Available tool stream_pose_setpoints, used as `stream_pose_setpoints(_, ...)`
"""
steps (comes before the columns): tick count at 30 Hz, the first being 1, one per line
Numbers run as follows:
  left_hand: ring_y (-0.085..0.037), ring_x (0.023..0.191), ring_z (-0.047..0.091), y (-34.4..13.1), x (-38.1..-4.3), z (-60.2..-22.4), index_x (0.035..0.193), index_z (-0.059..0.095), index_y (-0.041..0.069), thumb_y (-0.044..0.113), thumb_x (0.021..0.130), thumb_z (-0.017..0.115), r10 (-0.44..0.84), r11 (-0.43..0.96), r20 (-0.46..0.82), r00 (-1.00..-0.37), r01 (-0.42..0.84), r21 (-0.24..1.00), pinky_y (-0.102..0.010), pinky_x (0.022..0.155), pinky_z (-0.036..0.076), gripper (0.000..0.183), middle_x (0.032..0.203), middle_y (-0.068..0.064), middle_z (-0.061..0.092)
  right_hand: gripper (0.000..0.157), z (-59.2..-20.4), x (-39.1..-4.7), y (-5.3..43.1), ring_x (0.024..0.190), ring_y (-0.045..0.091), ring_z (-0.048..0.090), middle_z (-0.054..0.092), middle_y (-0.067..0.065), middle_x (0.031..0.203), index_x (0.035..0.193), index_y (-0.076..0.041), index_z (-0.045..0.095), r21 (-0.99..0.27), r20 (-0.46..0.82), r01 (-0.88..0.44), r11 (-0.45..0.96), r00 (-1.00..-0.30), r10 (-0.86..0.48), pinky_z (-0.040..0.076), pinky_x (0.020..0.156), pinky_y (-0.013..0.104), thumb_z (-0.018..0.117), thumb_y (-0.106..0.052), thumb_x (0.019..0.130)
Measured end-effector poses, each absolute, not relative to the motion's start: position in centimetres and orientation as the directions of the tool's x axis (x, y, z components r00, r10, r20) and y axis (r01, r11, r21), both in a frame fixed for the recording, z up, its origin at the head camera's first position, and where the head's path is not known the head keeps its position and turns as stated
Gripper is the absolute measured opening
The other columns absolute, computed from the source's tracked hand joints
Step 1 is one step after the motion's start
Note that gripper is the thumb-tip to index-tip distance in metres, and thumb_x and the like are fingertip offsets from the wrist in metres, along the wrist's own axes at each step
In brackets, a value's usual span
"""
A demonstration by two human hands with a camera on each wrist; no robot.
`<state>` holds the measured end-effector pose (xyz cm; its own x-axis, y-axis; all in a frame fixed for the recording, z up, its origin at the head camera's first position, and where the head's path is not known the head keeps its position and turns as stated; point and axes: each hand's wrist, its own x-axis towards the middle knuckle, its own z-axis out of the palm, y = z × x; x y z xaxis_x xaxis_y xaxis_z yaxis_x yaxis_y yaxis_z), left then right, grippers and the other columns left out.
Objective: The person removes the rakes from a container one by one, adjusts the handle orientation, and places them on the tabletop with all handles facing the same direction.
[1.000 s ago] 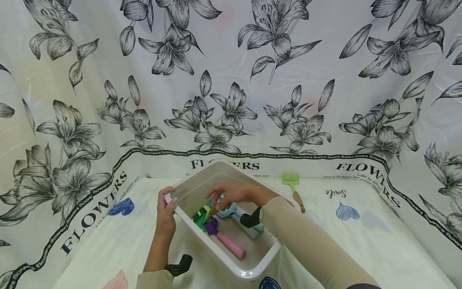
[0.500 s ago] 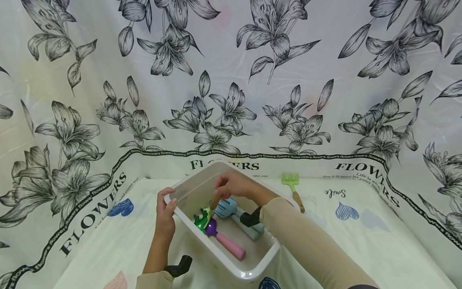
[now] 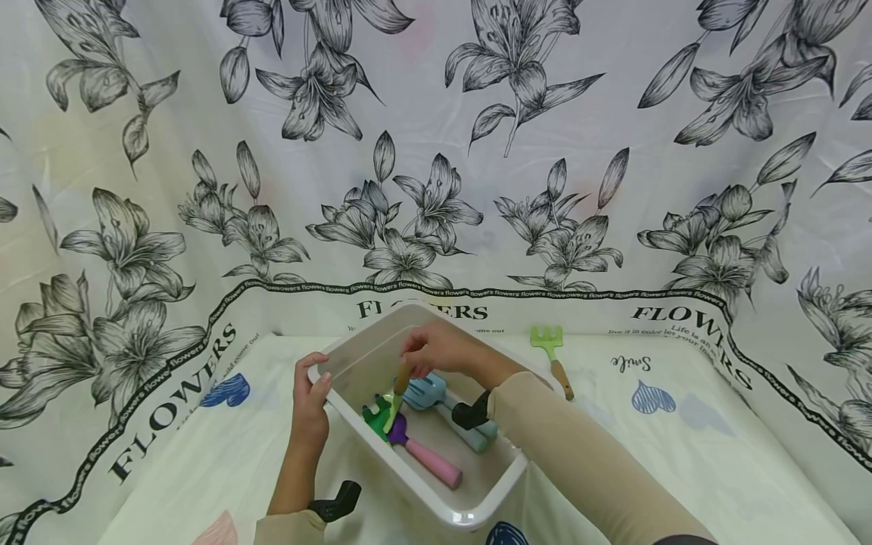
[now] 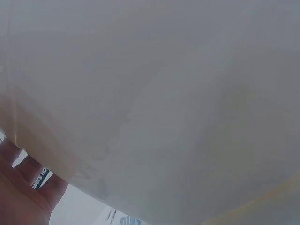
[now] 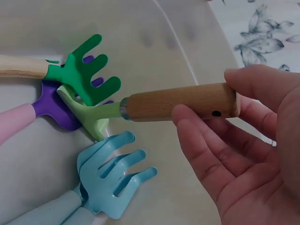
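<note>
My left hand (image 3: pixel 312 409) grips the left corner rim of a whitish plastic bin (image 3: pixel 470 515), thumb over the edge; in the left wrist view the bin's wall fills most of the picture. Inside the bin my right hand (image 3: pixel 436 352) pinches the wooden handle (image 5: pixel 180 102) of a small garden tool with a light green head (image 5: pixel 89 115). That head rests among a green garden fork (image 5: pixel 89 72) and a purple-headed tool with a pink handle (image 3: pixel 432 462). Beside them lie light blue forks (image 5: pixel 112 173), one overlapping another.
A light green fork with a wooden handle (image 3: pixel 550 348) lies on the pale cloth behind the bin, to its right. The cloth (image 3: pixel 681 469) has printed hearts and lettering. A flower-printed curtain (image 3: pixel 436 189) stands behind.
My right hand has risen inside the bin, tipping the wooden handle more upright. It barely moves over the last half second. My left hand keeps its grip on the rim.
</note>
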<state>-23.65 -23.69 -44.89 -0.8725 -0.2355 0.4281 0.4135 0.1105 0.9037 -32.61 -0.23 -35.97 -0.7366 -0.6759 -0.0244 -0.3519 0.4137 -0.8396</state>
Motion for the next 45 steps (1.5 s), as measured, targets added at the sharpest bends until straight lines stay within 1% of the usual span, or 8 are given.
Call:
stream_pose_setpoints(4,-0.023,0.123,0.036,-23.7,-23.6,-44.8,0.133,0.033,0.007,0.025,0.099,0.039,-0.239,0.113,0.428,-0.872,0.413,0.904,-0.063,0.104,0.028,0.039,0.138,0.000,0.036,0.007,-35.8,-32.5,-0.1,0.074,0.018,0.068,0.067,0.003,0.087,0.100,-0.006,0.066,-0.819,-0.005,-0.400,0.412,-0.713,-0.701,0.056,0.067,0.031,0.064,-0.008,0.093)
stream_pose_setpoints(8,-0.025,0.124,0.036,-23.6,-23.5,-44.7,0.132,0.033,0.006,0.025,0.099,0.039,-0.239,0.117,0.429,-0.871,0.413,0.903,-0.065,0.104,0.027,0.039,0.139,-0.002,0.035,0.012,-35.4,-32.6,0.4,0.077,0.022,0.068,0.066,0.004,0.089,0.103,0.000,0.065,-0.813,0.036,-0.434,0.387,-0.702,-0.711,0.056,0.071,0.037,0.062,-0.005,0.093)
stream_pose_setpoints(13,-0.025,0.124,0.036,-23.4,-23.5,-44.6,0.132,0.033,0.007,0.025,0.099,0.039,-0.234,0.112,0.426,-0.874,0.411,0.905,-0.065,0.104,0.027,0.038,0.139,-0.002,0.035,0.018,-34.7,-32.7,1.1,0.077,0.023,0.066,0.065,0.006,0.092,0.106,0.004,0.064,-0.829,0.084,-0.418,0.372,-0.750,-0.656,0.055,0.068,0.033,0.062,-0.005,0.091)
stream_pose_setpoints(19,-0.023,0.125,0.036,-23.6,-23.6,-44.9,0.133,0.033,0.009,0.028,0.099,0.039,-0.232,0.124,0.420,-0.878,0.401,0.907,-0.064,0.104,0.028,0.039,0.139,0.002,0.036,0.017,-34.4,-32.9,1.8,0.074,0.021,0.064,0.064,0.006,0.095,0.103,-0.002,0.068,-0.855,0.183,-0.402,0.327,-0.825,-0.535,0.053,0.066,0.030,0.060,-0.008,0.089)
stream_pose_setpoints(24,-0.025,0.121,0.040,-23.6,-23.6,-44.9,0.132,0.032,0.006,0.025,0.099,0.038,-0.223,0.129,0.426,-0.877,0.407,0.904,-0.058,0.101,0.036,0.038,0.136,-0.001,0.038,0.017,-33.7,-33.0,2.6,0.072,0.023,0.064,0.064,0.010,0.093,0.103,-0.001,0.068,-0.915,0.275,-0.367,0.167,-0.870,-0.409,0.051,0.063,0.030,0.061,-0.008,0.089)
stream_pose_setpoints(31,-0.025,0.118,0.044,-23.6,-23.9,-44.2,0.132,0.032,0.008,0.028,0.101,0.038,-0.201,0.145,0.428,-0.881,0.405,0.903,-0.035,0.095,0.046,0.038,0.135,0.000,0.040,0.024,-31.5,-33.4,4.1,0.066,0.021,0.060,0.061,0.011,0.090,0.108,0.011,0.061,-0.909,0.417,-0.390,-0.147,-0.869,-0.266,0.048,0.059,0.029,0.061,-0.005,0.090)
stream_pose_setpoints(38,-0.025,0.120,0.042,-23.5,-23.7,-44.2,0.133,0.032,0.008,0.030,0.100,0.037,-0.220,0.128,0.413,-0.884,0.394,0.910,-0.055,0.101,0.038,0.040,0.136,0.003,0.039,0.018,-30.7,-34.0,5.8,0.067,0.023,0.061,0.059,0.012,0.088,0.105,0.002,0.065,-0.895,0.441,-0.418,-0.155,-0.880,-0.177,0.051,0.065,0.035,0.065,-0.009,0.091)
stream_pose_setpoints(45,-0.026,0.120,0.042,-23.6,-23.4,-44.6,0.133,0.032,0.008,0.030,0.100,0.038,-0.228,0.127,0.414,-0.882,0.394,0.910,-0.058,0.100,0.037,0.040,0.136,0.002,0.038,0.017,-30.9,-33.9,8.6,0.071,0.024,0.063,0.060,0.011,0.092,0.106,0.000,0.065,-0.885,0.458,-0.440,-0.154,-0.882,-0.113,0.053,0.074,0.043,0.065,-0.010,0.092)
